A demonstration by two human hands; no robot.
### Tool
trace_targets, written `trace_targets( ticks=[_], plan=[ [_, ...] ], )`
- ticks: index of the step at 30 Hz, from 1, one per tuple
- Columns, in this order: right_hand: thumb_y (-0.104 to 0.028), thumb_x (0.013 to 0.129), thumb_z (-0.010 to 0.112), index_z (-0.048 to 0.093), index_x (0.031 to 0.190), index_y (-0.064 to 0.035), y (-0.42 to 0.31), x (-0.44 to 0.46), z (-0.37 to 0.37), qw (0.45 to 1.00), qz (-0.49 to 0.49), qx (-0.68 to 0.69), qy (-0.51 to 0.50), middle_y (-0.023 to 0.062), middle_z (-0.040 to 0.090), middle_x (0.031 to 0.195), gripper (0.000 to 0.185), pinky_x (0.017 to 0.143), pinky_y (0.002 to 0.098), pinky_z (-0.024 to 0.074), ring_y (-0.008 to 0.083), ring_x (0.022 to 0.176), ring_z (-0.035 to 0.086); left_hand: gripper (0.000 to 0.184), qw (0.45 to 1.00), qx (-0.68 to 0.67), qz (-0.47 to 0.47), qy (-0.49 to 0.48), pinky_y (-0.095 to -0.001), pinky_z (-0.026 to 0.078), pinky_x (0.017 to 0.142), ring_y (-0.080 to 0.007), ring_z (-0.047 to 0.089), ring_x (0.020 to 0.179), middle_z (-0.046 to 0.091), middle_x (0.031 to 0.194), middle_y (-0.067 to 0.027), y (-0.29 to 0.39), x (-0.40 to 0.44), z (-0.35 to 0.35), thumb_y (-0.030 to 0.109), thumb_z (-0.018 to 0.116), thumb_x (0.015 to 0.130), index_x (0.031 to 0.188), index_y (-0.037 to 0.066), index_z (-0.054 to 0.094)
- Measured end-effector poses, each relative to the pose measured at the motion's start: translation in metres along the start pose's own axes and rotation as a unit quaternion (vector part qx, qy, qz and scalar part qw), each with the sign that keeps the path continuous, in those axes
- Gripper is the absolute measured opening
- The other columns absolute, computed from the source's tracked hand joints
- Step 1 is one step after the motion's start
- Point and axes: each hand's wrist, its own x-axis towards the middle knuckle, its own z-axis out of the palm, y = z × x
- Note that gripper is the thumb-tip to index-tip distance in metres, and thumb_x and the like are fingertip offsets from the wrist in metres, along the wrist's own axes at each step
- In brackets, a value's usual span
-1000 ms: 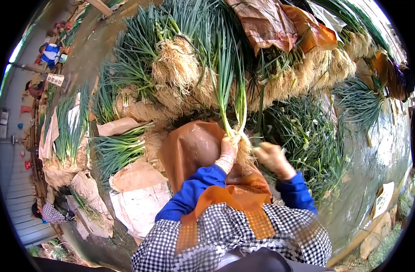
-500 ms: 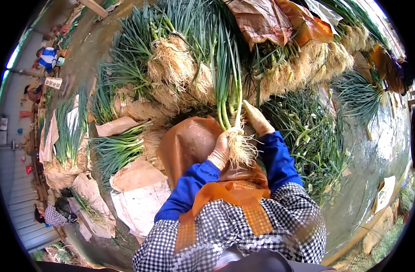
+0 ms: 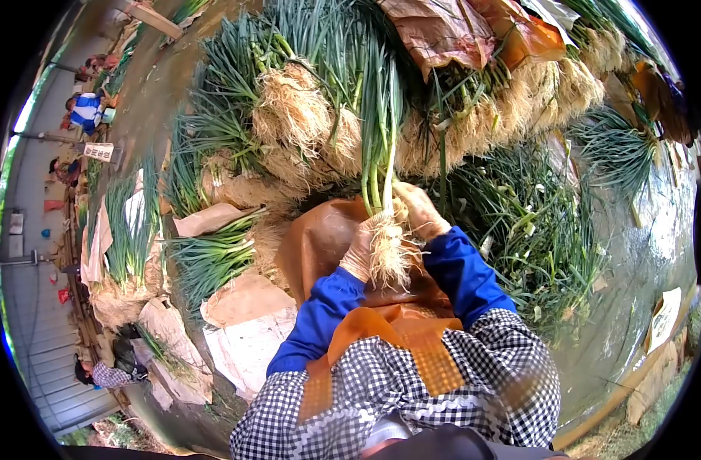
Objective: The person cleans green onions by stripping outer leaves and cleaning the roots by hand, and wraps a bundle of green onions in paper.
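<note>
A small bunch of green onions [image 3: 377, 172] stands in front of my chest, leaves pointing away from me and pale, stringy roots [image 3: 391, 257] toward me. My left hand [image 3: 359, 251] is closed around the bunch at its root end, from the left. On the right side, my right hand [image 3: 422, 211] has its fingers bent against the white stalk bases, just above the roots; its fingertips are partly hidden. Beneath both hands, an orange-brown plastic apron [image 3: 320, 234] covers my lap.
Piles of green onions with tangled roots [image 3: 293, 107] lie ahead, some under brown sheets [image 3: 442, 34]. Loose green leaves [image 3: 526, 230] are heaped to my right. At left are a bundle [image 3: 212, 257], pale sheets [image 3: 251, 341] and a small sign [image 3: 99, 151]; several people sit farther off.
My right hand has come in from the right, its fingers bending from nearly straight onto the stalk bases. The bunch has shifted slightly left in view, still in my left hand.
</note>
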Motion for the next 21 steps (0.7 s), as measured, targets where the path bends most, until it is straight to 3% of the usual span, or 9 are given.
trace_targets(
  ticks=[1,4,6,11,13,17,19,20,21],
  plan=[
    [-0.035,0.090,0.052,0.060,0.105,-0.0032,-0.027,-0.007,-0.004,0.979,0.196,0.034,0.049,0.0061,0.066,0.097,0.036,0.070,0.0341,0.0492,0.0189,0.077,0.061,0.030,0.999,0.016,0.007,0.032,-0.0224,0.041,0.049,-0.0105,0.046,0.056,0.055,0.079,-0.0038,0.004,-0.006,0.012,0.014,0.049,0.091,0.119,0.005,0.050],
    [-0.038,0.090,0.049,0.062,0.097,-0.0058,0.034,-0.041,-0.097,0.822,0.219,-0.523,-0.041,0.0103,0.066,0.081,0.035,0.063,0.0379,0.0501,0.0250,0.072,0.064,0.034,0.997,-0.061,-0.003,-0.045,-0.0213,0.039,0.048,-0.0088,0.046,0.058,0.060,0.095,-0.0083,0.020,-0.014,0.014,0.015,0.048,0.092,0.124,0.003,0.047],
    [-0.041,0.090,0.047,0.063,0.098,-0.0068,0.049,-0.054,-0.122,0.747,0.182,-0.631,-0.105,0.0145,0.065,0.081,0.038,0.066,0.0396,0.0501,0.0288,0.077,0.064,0.032,0.998,-0.049,-0.009,-0.050,-0.0216,0.038,0.047,-0.0090,0.045,0.057,0.056,0.086,-0.0061,0.020,-0.007,0.002,0.015,0.048,0.092,0.122,0.003,0.048],
    [-0.035,0.091,0.053,0.059,0.109,-0.0050,-0.088,-0.013,-0.013,0.984,0.162,0.059,-0.044,0.0030,0.060,0.092,0.035,0.071,0.0288,0.0450,0.0147,0.076,0.056,0.017,0.991,-0.118,-0.026,-0.061,-0.0228,0.037,0.045,-0.0087,0.042,0.054,0.043,0.070,-0.0006,-0.016,0.012,-0.019,0.017,0.045,0.093,0.103,0.004,0.049],
    [-0.037,0.091,0.054,0.062,0.100,-0.0041,-0.072,0.004,0.022,0.986,0.109,0.107,-0.063,-0.0008,0.060,0.080,0.035,0.065,0.0263,0.0425,0.0089,0.070,0.050,0.015,0.991,-0.124,-0.018,-0.035,-0.0236,0.036,0.043,-0.0098,0.041,0.050,0.042,0.065,0.0007,-0.018,0.012,-0.017,0.020,0.042,0.095,0.087,0.008,0.047],
    [-0.032,0.088,0.058,0.063,0.076,-0.0059,-0.060,-0.005,0.038,0.939,0.028,-0.329,0.096,0.0125,0.059,0.062,0.029,0.053,0.0332,0.0428,0.0255,0.054,0.055,0.024,0.989,-0.133,-0.034,-0.057,-0.0279,0.042,0.044,-0.0141,0.046,0.052,0.048,0.068,-0.0007,-0.014,0.007,-0.028,0.027,0.039,0.096,0.086,0.009,0.052],
    [-0.032,0.089,0.056,0.062,0.072,-0.0053,-0.084,-0.028,0.037,0.967,0.096,-0.231,0.043,0.0120,0.058,0.062,0.032,0.052,0.0334,0.0425,0.0251,0.053,0.055,0.023,0.985,-0.068,0.085,0.136,-0.0285,0.049,0.054,-0.0209,0.056,0.061,0.058,0.078,-0.0070,-0.019,0.008,-0.001,0.021,0.039,0.096,0.101,0.006,0.056],
    [-0.030,0.089,0.057,0.061,0.069,-0.0040,-0.075,-0.039,0.029,0.952,-0.055,-0.298,0.051,0.0072,0.058,0.057,0.033,0.050,0.0317,0.0411,0.0152,0.049,0.054,0.027,0.970,-0.079,0.100,0.205,-0.0301,0.052,0.059,-0.0248,0.059,0.070,0.061,0.089,-0.0123,-0.019,0.016,-0.019,0.018,0.039,0.096,0.110,0.001,0.055],
    [-0.026,0.089,0.059,0.059,0.065,-0.0029,-0.108,-0.056,0.021,0.995,0.089,-0.035,-0.028,0.0005,0.055,0.054,0.034,0.047,0.0291,0.0368,0.0073,0.049,0.047,0.025,0.979,0.040,0.085,0.181,-0.0284,0.049,0.051,-0.0205,0.055,0.060,0.058,0.076,-0.0091,-0.015,0.004,-0.008,0.020,0.041,0.095,0.098,0.001,0.056]
  ],
)
